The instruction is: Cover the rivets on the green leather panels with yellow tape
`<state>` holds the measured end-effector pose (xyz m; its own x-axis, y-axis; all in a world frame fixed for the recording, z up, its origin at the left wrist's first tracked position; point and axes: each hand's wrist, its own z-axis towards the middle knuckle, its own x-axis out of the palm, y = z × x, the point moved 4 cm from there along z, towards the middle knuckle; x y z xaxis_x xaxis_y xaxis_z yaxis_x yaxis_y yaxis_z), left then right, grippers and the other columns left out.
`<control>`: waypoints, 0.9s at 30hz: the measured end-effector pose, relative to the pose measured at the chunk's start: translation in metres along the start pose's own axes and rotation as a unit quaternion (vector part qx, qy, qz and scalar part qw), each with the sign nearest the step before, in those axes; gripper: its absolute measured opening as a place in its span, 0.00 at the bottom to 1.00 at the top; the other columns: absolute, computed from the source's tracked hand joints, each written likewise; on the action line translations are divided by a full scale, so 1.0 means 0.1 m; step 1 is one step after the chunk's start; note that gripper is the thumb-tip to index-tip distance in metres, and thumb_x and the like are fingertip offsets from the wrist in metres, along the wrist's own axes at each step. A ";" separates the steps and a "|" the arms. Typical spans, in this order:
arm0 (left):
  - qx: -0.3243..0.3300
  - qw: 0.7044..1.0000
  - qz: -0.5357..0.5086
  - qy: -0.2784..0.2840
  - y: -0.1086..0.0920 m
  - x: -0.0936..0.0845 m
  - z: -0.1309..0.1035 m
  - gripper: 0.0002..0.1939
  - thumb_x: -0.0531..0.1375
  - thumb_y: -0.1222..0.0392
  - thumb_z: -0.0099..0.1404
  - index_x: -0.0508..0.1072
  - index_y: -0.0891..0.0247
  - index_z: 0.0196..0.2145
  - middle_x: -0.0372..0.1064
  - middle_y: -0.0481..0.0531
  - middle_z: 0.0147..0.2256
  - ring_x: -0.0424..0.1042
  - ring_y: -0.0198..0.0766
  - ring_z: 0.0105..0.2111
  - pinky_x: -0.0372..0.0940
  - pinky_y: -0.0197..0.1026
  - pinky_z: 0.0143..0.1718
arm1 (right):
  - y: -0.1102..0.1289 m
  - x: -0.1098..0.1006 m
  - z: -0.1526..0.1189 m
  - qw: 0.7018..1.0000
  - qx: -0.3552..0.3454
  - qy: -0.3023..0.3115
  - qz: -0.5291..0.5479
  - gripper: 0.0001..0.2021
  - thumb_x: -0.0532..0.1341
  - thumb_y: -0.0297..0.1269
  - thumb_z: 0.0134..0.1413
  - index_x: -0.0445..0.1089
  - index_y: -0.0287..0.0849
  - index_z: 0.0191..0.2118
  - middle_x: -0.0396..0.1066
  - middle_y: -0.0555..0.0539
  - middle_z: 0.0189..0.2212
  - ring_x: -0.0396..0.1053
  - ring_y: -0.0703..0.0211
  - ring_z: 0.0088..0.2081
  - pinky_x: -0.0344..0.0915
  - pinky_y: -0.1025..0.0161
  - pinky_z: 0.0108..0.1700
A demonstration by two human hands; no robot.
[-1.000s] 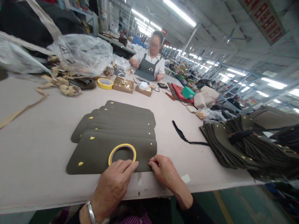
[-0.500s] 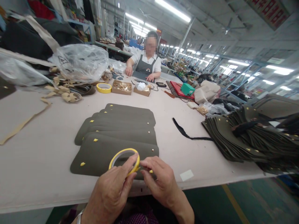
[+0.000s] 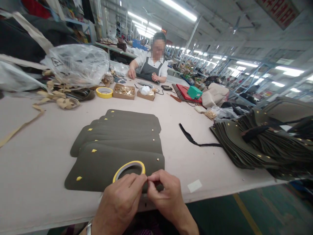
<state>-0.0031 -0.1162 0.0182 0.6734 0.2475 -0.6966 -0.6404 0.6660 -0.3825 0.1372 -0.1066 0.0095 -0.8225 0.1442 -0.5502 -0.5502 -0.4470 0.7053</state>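
Note:
My left hand [image 3: 122, 199] grips a roll of yellow tape [image 3: 129, 164] tilted up over the front of the dark green panels [image 3: 110, 166]. Fingertips meet where my right hand [image 3: 166, 189] pinches beside the roll; whatever lies between its fingers is too small to make out. The panels overlap in a staggered row on the table, with small yellow tape pieces [image 3: 94, 150] near their left ends and small metal studs [image 3: 157, 159] near their right ends.
Across the table [image 3: 190, 169] a person [image 3: 154, 65] works. Nearer are boxes of gold parts [image 3: 124, 91], another yellow roll [image 3: 104, 92] and a black strip [image 3: 189, 135]. Stacked dark panels [image 3: 239, 143] lie right; a plastic bag [image 3: 78, 65] and straps [image 3: 67, 101] lie left.
Both hands have come closer, their fingertips now meeting at the tape roll. The left hand's fingers have folded down more. Across the table, the person's hand on the right has lifted.

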 end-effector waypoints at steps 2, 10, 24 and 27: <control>0.007 1.000 -0.011 -0.019 -0.05 -0.01 0.07 0.13 0.48 0.67 0.71 0.71 0.62 0.37 0.70 0.49 0.27 0.71 0.34 0.29 0.67 0.35 0.33 | -0.17 0.00 0.02 0.982 0.163 0.004 0.100 0.05 0.59 0.30 0.50 0.70 0.40 0.25 0.69 0.51 0.18 0.67 0.63 0.19 0.62 0.68 0.22; -0.014 0.992 0.088 0.086 0.09 0.37 -0.01 0.09 0.51 0.68 0.69 0.70 0.62 0.38 0.71 0.52 0.34 0.69 0.43 0.33 0.67 0.45 0.33 | -0.78 -0.15 0.20 0.923 0.340 0.023 0.177 0.13 0.65 0.44 0.48 0.75 0.37 0.30 0.72 0.49 0.20 0.69 0.63 0.20 0.68 0.68 0.24; -0.063 0.971 0.092 0.211 0.20 0.56 -0.12 0.07 0.60 0.67 0.64 0.70 0.60 0.40 0.70 0.50 0.39 0.67 0.46 0.37 0.67 0.48 0.37 | -0.71 -0.06 0.36 0.977 0.170 0.074 -0.104 0.07 0.57 0.30 0.55 0.72 0.42 0.29 0.74 0.50 0.24 0.71 0.60 0.26 0.63 0.66 0.30; -0.068 0.970 0.088 0.216 0.20 0.56 -0.11 0.08 0.59 0.67 0.65 0.70 0.59 0.41 0.70 0.50 0.39 0.67 0.45 0.38 0.66 0.48 0.37 | -0.74 -0.09 0.34 0.976 0.180 0.075 -0.096 0.08 0.59 0.30 0.55 0.69 0.41 0.42 0.71 0.54 0.20 0.71 0.60 0.23 0.64 0.66 0.28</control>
<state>0.0175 -0.0967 -0.0356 0.3502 0.0121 -0.9366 -0.7945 0.5335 -0.2902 0.1804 -0.0444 -0.0226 -0.6835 0.0528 -0.7280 -0.7296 -0.0813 0.6791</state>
